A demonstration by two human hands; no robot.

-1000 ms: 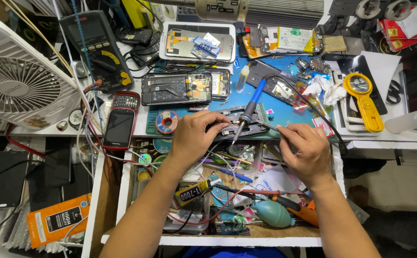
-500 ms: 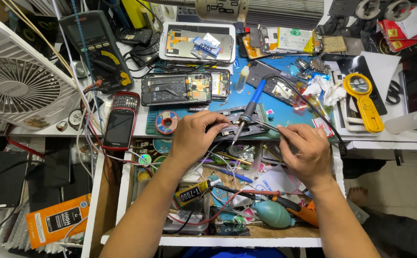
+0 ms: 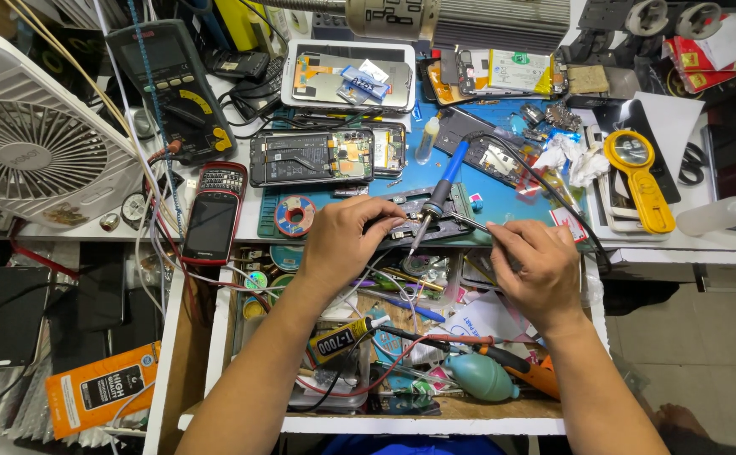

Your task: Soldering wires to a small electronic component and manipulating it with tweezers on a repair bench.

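At 12 o'clock from both wrists, on the near edge of the blue work mat [image 3: 503,198], lies 1 dark phone board in a holder [image 3: 418,221], the item under work. Left hand [image 3: 353,244]: fingers curled down over the holder's left end, pressing it to the mat; whether they grip anything beneath cannot be told. Right hand [image 3: 538,265]: fingers clenched around thin metal tweezers [image 3: 473,223], tips pointing toward 9 o'clock at the board. 1 soldering iron [image 3: 437,195], blue handle toward 1 o'clock, tip slanting down toward 7 o'clock at the same spot; which hand steadies it cannot be told. Handling note, as a judgement: the step goes best with the left hand kept flat as a clamp, tweezers steady and low, and the iron's tip touching only the intended joint, clear of both sets of fingers. Appearance of item: narrow, dark, crowded with small parts, partly hidden by the left hand. Adjacent: 1 opened phone [image 3: 310,157] at 11 o'clock; 1 solder spool [image 3: 294,215] at 9 o'clock; 1 open drawer [image 3: 216,337] of clutter at 6 o'clock.
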